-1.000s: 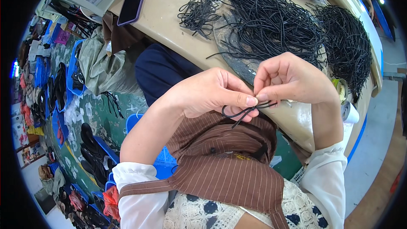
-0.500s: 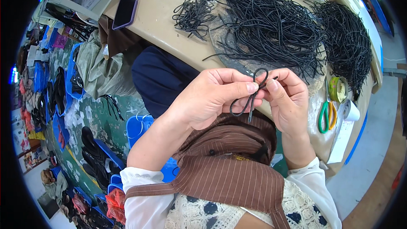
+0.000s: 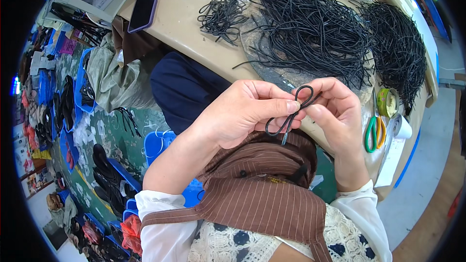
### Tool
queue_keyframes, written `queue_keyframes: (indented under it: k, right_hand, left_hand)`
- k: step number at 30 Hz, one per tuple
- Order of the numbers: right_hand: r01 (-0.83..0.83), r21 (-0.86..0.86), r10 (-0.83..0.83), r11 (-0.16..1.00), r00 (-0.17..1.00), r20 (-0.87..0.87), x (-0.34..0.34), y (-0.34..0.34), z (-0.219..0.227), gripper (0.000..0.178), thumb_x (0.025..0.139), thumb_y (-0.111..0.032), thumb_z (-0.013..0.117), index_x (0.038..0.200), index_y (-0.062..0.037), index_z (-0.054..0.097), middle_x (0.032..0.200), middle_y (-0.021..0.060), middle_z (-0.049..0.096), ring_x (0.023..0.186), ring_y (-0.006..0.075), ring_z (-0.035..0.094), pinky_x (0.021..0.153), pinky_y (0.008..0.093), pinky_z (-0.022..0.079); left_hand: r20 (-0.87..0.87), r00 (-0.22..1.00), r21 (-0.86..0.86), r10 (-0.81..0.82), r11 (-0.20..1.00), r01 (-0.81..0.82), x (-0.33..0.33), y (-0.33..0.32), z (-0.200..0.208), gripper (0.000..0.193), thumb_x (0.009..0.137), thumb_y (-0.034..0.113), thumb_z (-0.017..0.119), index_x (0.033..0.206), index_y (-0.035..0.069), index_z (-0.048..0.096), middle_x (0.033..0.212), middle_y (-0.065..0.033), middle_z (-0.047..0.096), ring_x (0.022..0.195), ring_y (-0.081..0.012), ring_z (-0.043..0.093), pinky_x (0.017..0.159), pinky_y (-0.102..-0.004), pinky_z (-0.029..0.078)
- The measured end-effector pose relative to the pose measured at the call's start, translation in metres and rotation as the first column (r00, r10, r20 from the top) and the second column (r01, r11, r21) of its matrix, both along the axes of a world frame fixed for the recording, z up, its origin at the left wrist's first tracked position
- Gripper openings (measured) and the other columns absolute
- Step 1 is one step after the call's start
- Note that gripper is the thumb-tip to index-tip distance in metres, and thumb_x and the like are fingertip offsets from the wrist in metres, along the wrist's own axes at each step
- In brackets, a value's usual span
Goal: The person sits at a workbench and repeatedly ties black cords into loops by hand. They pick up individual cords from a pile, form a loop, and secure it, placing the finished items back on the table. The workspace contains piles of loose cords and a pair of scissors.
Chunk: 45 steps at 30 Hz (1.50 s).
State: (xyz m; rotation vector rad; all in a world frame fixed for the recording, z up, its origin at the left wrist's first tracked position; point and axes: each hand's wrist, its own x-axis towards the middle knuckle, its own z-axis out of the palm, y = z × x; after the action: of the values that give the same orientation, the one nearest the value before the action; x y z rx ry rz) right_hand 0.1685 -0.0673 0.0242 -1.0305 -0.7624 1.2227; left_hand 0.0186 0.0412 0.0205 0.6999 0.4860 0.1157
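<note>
Above my lap, a thin black cord is formed into a bow, with one loop pointing up and another down to the left. A tail with a lighter tip hangs from it. My left hand pinches the bow's crossing between thumb and index finger. Just to the right, my right hand has its thumb and fingers closed around the other tail; its fingertips partly hide the cord. Beyond my hands lies a large heap of loose black cords on a round stone-like slab. Left of it is a small pile of tied black bows.
Another bundle of black cords lies at the table's right. Near it are green-and-orange-handled scissors, a round green tin and a white roll. A phone rests at the table's left edge. Blue bins stand on the floor.
My right hand has shifted slightly right and rotated, its thumb now lower. The cord's right tail has gone between its fingers, and the upper loop leans further right. My left hand keeps its pinch.
</note>
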Motion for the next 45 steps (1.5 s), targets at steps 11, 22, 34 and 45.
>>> queue_keyframes:
  k: [11,22,34,45]
  right_hand:
    - [-0.206,-0.141,0.213,0.968,0.976,0.036,0.016,-0.002,0.007,0.013,0.084,-0.005,0.054,0.093,0.0049,0.053,0.091,0.0074,0.057,0.082,0.0107,0.058,0.072,0.0219,0.048]
    - [-0.232,-0.12,0.219,0.965,0.969,-0.117,0.019,-0.007,-0.004,0.018,0.083,-0.011,0.057,0.093,0.0034,0.055,0.093,0.0087,0.059,0.086,0.0122,0.057,0.078,0.0259,0.048]
    - [0.042,-0.122,0.11,0.992,0.221,0.969,0.089,-0.037,0.007,0.024,0.074,0.004,0.054,0.096,-0.0031,0.059,0.097,0.0086,0.056,0.083,0.0198,0.056,0.071,0.0284,0.046]
    - [-0.142,0.071,-0.057,0.987,0.096,0.994,0.052,-0.01,0.018,0.01,0.067,-0.007,0.066,0.077,-0.0054,0.062,0.076,0.0061,0.058,0.062,0.0202,0.054,0.056,0.0295,0.041]
  left_hand:
    - [-0.023,0.989,-0.172,-0.144,0.975,0.138,-0.001,0.007,0.001,0.015,0.079,0.006,0.059,0.09,-0.004,0.059,0.083,-0.017,0.063,0.069,-0.0199,0.063,0.06,-0.0248,0.051]
    - [0.007,0.975,-0.218,-0.22,0.952,0.216,-0.001,0.01,-0.001,0.014,0.078,0.006,0.06,0.088,-0.004,0.058,0.083,-0.019,0.063,0.07,-0.0224,0.064,0.064,-0.0281,0.053]
    - [0.024,0.81,0.99,0.586,0.101,-0.103,0.003,0.069,-0.009,0.03,0.078,0.013,0.062,0.103,-0.002,0.058,0.101,-0.0142,0.06,0.092,-0.0189,0.058,0.083,-0.0268,0.043]
    - [0.062,0.975,0.994,0.213,-0.097,-0.042,0.029,-0.039,-0.012,0.024,0.069,0.007,0.066,0.093,0.005,0.063,0.089,-0.009,0.063,0.076,-0.0227,0.062,0.07,-0.0307,0.049]
